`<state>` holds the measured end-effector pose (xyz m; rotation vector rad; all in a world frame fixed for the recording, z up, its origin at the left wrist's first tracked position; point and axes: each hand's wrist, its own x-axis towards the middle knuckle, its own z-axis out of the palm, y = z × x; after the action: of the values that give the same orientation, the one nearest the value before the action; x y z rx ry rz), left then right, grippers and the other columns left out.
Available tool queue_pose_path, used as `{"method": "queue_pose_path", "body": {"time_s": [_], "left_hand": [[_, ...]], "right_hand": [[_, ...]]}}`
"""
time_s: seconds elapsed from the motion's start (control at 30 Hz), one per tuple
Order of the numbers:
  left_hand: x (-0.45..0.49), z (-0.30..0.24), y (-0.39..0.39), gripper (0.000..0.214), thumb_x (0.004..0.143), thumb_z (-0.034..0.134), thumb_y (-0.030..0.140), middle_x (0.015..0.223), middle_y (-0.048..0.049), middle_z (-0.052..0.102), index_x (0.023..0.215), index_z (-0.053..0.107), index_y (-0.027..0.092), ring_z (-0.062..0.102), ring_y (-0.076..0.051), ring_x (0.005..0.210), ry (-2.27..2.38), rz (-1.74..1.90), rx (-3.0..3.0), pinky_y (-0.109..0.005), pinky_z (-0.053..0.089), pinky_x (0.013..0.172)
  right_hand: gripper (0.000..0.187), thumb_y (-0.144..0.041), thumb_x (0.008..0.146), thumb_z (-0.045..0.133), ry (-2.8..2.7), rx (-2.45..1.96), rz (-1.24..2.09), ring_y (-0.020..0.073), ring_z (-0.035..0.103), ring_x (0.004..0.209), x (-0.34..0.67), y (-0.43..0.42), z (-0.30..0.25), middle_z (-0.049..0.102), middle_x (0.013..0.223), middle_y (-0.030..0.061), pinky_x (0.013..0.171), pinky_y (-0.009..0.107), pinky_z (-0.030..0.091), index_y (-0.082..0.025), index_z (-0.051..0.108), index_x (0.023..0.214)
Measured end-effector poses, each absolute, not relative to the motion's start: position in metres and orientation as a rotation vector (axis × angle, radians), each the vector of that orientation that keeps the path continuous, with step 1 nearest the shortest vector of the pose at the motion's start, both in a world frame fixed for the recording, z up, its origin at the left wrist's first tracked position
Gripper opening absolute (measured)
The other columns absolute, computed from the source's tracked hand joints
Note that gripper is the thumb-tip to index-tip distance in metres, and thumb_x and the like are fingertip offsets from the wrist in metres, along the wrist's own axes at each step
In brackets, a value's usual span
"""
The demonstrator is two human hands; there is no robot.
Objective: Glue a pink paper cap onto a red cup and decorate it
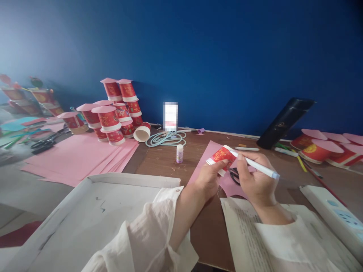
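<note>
My left hand (209, 176) is closed around a red paper cup (219, 155) with gold patterns, tilted over the table. In my right hand (256, 181) is a white marker (262, 167), its front end at the edge of the cup. Whether the tip touches the cup I cannot tell. Below the hands lies pink paper (200, 168), partly covered. Black-handled scissors (234, 176) rest on it between my hands, their blades hidden. A glue stick (179, 154) stands upright left of the cup.
Red cups with pink paper tops (107, 118) are stacked at left behind pink sheets (70, 156). A white box lid (93, 177) lies front left. A coiled cable (166, 139), leaning black flask (283, 122), power strip (331, 207) and printed pages (238, 226) are around.
</note>
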<state>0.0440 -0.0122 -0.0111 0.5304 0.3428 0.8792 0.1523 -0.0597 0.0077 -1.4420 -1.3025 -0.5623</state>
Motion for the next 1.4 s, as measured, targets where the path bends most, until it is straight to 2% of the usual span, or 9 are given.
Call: {"method": "queue_pose_path", "body": {"time_s": [0.2,0.67,1.03,1.4], "left_hand": [[0.044,-0.011,-0.012,0.021,0.071,0.081,0.022,0.090,-0.0061,0.074,0.090,0.075,0.016,0.068,-0.024,0.094,0.354,0.867,0.508,-0.036,0.045,0.094],[0.045,-0.008,-0.010,0.022,0.069,0.081,0.020,0.090,-0.0080,0.075,0.088,0.072,0.015,0.068,-0.029,0.105,0.380,0.859,0.440,-0.038,0.045,0.099],[0.043,-0.002,-0.010,0.021,0.069,0.080,0.018,0.087,-0.0075,0.074,0.087,0.071,0.015,0.067,-0.027,0.107,0.413,0.882,0.401,-0.037,0.043,0.102],[0.044,-0.001,-0.010,0.018,0.069,0.079,0.017,0.084,-0.0072,0.073,0.086,0.072,0.013,0.069,-0.025,0.099,0.428,0.888,0.348,-0.034,0.045,0.099]], "right_hand": [[0.016,-0.032,0.089,0.060,-1.297,-1.469,-0.548,0.0210,0.067,0.074,0.152,-0.059,0.007,0.073,0.082,0.0079,0.069,0.035,0.054,-0.019,0.070,0.088],[0.017,-0.033,0.089,0.060,-1.301,-1.469,-0.563,0.0211,0.067,0.073,0.153,-0.059,0.006,0.073,0.081,0.0078,0.069,0.035,0.053,-0.019,0.069,0.087],[0.018,-0.032,0.090,0.060,-1.309,-1.476,-0.563,0.0223,0.068,0.075,0.153,-0.059,0.005,0.073,0.082,0.0094,0.069,0.036,0.053,-0.018,0.069,0.087],[0.019,-0.033,0.089,0.061,-1.298,-1.493,-0.595,0.0216,0.068,0.073,0.153,-0.058,0.003,0.074,0.083,0.0096,0.066,0.033,0.053,-0.017,0.070,0.087]]}}
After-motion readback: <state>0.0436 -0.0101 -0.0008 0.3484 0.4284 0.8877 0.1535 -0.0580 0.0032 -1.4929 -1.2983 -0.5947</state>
